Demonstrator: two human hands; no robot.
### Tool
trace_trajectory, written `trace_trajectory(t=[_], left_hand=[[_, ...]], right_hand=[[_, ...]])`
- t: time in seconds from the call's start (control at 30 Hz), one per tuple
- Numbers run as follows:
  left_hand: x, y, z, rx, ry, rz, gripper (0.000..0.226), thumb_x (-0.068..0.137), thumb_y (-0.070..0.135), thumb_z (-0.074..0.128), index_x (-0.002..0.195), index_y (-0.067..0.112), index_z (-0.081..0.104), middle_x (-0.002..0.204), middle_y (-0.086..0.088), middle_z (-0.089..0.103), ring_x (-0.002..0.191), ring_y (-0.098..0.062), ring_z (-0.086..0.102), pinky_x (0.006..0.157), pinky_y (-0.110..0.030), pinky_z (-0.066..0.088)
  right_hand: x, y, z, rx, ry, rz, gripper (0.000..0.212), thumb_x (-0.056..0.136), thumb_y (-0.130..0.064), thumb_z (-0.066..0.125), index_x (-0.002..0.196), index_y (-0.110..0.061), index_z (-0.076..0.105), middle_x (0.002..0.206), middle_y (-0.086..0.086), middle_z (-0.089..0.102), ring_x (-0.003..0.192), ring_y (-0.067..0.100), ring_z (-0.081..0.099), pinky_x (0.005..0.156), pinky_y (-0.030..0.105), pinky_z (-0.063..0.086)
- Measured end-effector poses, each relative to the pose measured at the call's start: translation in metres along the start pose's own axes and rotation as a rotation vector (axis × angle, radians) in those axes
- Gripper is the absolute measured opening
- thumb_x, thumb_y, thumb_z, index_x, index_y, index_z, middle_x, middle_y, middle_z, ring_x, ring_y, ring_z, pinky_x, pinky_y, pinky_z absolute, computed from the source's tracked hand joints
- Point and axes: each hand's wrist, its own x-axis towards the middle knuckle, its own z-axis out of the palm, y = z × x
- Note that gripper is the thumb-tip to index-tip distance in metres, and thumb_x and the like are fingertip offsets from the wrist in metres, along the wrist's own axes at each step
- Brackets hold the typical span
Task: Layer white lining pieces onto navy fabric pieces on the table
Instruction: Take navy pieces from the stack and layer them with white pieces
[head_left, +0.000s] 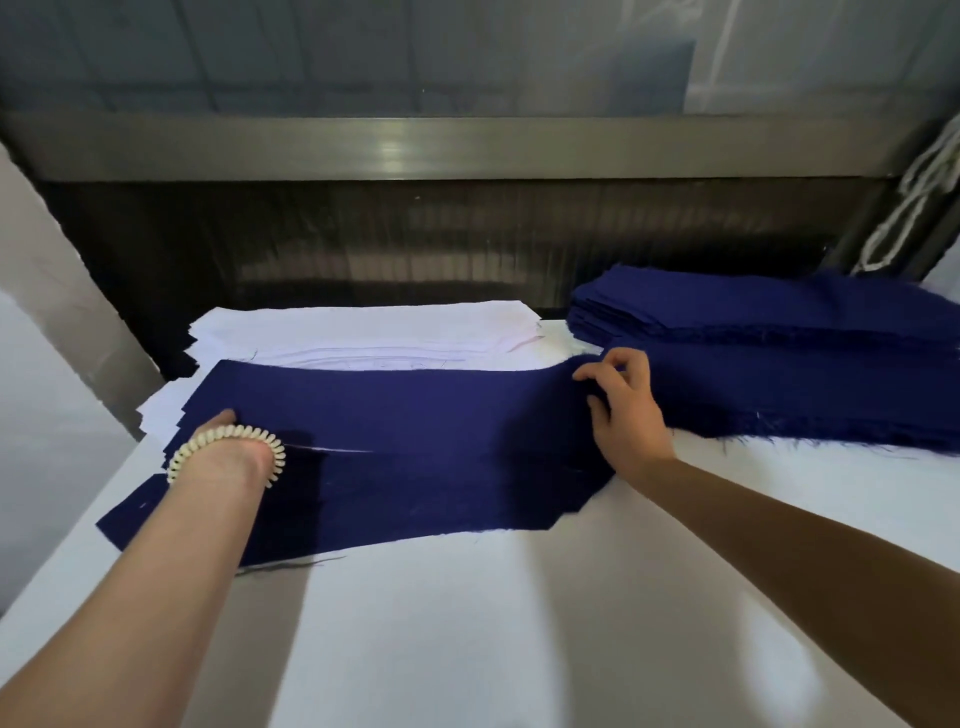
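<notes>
Navy fabric piece (415, 415) flat on worktop (519, 623) | right hand (626, 405) pinches its right end | left hand (222, 420) rests on it, fingers hidden

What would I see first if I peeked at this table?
The big navy fabric piece spread across the middle of the white table grabs the eye. The right hand pinches its right end, and the left hand, with a cream coil bracelet on its wrist, rests on its left end. Behind it lies a stack of white lining pieces, and to the right a thick stack of navy pieces.
</notes>
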Motion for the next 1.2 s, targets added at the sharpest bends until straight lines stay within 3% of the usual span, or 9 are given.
trace_trajectory(t=[0.07, 0.13, 0.27, 0.43, 0.57, 0.7, 0.8, 1.0, 1.2], left_hand=[[0.005, -0.003, -0.005, -0.019, 0.018, -0.005, 0.048, 0.1, 0.015, 0.04, 0.145, 0.003, 0.027, 0.154, -0.006, 0.026, 0.14, -0.019, 0.027, 0.094, -0.004, 0.033], [0.002, -0.006, -0.012, 0.027, -0.03, 0.032, 0.047, 0.101, 0.026, 0.038, 0.144, 0.01, 0.031, 0.151, -0.003, 0.033, 0.136, -0.019, 0.036, 0.066, -0.008, 0.046], [-0.015, -0.017, -0.02, 0.104, 0.104, 0.091, 0.067, 0.082, 0.049, 0.061, 0.14, 0.026, 0.039, 0.136, 0.005, 0.048, 0.121, -0.018, 0.05, 0.101, -0.034, 0.04], [-0.051, -0.04, -0.016, 0.21, 0.245, 0.162, 0.075, 0.08, 0.042, 0.064, 0.143, 0.019, 0.032, 0.137, -0.005, 0.046, 0.122, -0.023, 0.046, 0.103, -0.034, 0.033], [-0.063, -0.064, -0.009, 0.169, 0.11, 0.021, 0.061, 0.077, 0.03, 0.067, 0.133, 0.016, 0.046, 0.121, -0.002, 0.054, 0.109, -0.02, 0.056, 0.097, -0.032, 0.046], [-0.094, -0.1, 0.009, 0.117, -0.045, -0.024, 0.031, 0.087, 0.008, 0.057, 0.117, 0.01, 0.054, 0.084, -0.002, 0.053, 0.065, -0.01, 0.048, 0.049, -0.015, 0.042], [-0.116, -0.126, 0.022, 0.104, -0.168, 0.011, 0.037, 0.089, -0.001, 0.047, 0.124, 0.011, 0.049, 0.078, 0.001, 0.051, 0.068, -0.008, 0.052, 0.061, -0.02, 0.041], [-0.139, -0.159, 0.047, 0.159, -0.436, 0.089, 0.03, 0.087, -0.009, 0.046, 0.094, 0.02, 0.052, 0.088, 0.0, 0.057, 0.073, -0.012, 0.056, 0.069, -0.02, 0.045], [-0.14, -0.173, 0.079, 0.292, -0.606, 0.294, 0.03, 0.088, -0.012, 0.043, 0.103, 0.013, 0.051, 0.097, -0.001, 0.059, 0.089, -0.009, 0.06, 0.08, -0.016, 0.046]], right_hand=[[0.0, 0.001, 0.003, -0.022, -0.03, 0.013, 0.036, 0.084, 0.006, 0.054, 0.113, -0.015, 0.056, 0.123, 0.0, 0.032, 0.087, 0.012, 0.047, 0.075, 0.03, 0.046], [0.001, 0.002, 0.004, -0.046, -0.035, 0.051, 0.04, 0.08, 0.007, 0.057, 0.114, -0.013, 0.056, 0.126, 0.004, 0.031, 0.1, 0.018, 0.046, 0.082, 0.031, 0.045], [0.001, 0.004, 0.001, -0.192, -0.023, 0.097, 0.04, 0.077, 0.001, 0.062, 0.116, -0.011, 0.058, 0.128, 0.013, 0.034, 0.115, 0.03, 0.035, 0.096, 0.034, 0.031], [-0.001, 0.016, -0.011, -0.321, 0.008, 0.136, 0.035, 0.083, -0.012, 0.06, 0.117, -0.018, 0.057, 0.13, 0.009, 0.035, 0.119, 0.026, 0.026, 0.097, 0.034, 0.015], [-0.001, 0.033, -0.027, -0.343, -0.051, 0.188, 0.037, 0.084, -0.01, 0.056, 0.12, -0.019, 0.054, 0.129, 0.006, 0.035, 0.12, 0.025, 0.026, 0.099, 0.035, 0.016], [-0.004, 0.047, -0.041, -0.445, -0.183, 0.148, 0.048, 0.084, -0.01, 0.056, 0.13, -0.02, 0.046, 0.135, 0.003, 0.033, 0.126, 0.024, 0.023, 0.101, 0.035, 0.013], [-0.002, 0.054, -0.05, -0.525, -0.214, 0.122, 0.051, 0.087, -0.012, 0.052, 0.136, -0.022, 0.04, 0.141, 0.0, 0.033, 0.13, 0.022, 0.024, 0.102, 0.035, 0.013], [0.009, 0.064, -0.065, -0.682, -0.38, 0.063, 0.053, 0.097, -0.019, 0.044, 0.146, -0.02, 0.023, 0.15, 0.001, 0.026, 0.135, 0.023, 0.026, 0.108, 0.036, 0.023], [0.02, 0.073, -0.07, -0.7, -0.455, 0.009, 0.047, 0.1, -0.028, 0.04, 0.145, -0.017, 0.03, 0.148, 0.003, 0.031, 0.131, 0.024, 0.031, 0.106, 0.035, 0.026]])
